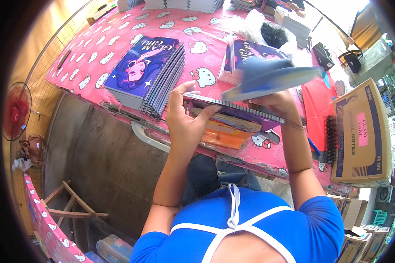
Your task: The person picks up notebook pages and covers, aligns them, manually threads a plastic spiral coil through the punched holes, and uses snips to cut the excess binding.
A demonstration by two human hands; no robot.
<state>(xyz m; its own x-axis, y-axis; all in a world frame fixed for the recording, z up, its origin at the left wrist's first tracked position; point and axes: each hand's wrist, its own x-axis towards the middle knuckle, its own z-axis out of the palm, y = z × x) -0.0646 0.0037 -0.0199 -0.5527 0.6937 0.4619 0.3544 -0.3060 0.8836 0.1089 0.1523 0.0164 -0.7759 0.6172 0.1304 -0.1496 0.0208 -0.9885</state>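
My left hand (184, 116) grips the left end of a spiral notebook (237, 108), thumb on the near side and fingers over the top. The notebook is tilted, with its coil-bound edge upward. A loose end of wire coil (296, 126) sticks out at its right end, beside my right wrist. My right hand (274, 101) is behind that end; its fingers are partly hidden by a motion-blurred blue cover or sheet (272, 81) just above. Below the notebook lies an orange booklet or pad (224, 133) on the pink table covering.
A stack of coil-bound notebooks (140, 72) with purple-blue covers stands left on the table (202, 76). Another stack (232, 55) is beyond my hands. At right are a red sheet (314, 109), black coils (330, 136), a blue pen (314, 147) and a cardboard carton (364, 131).
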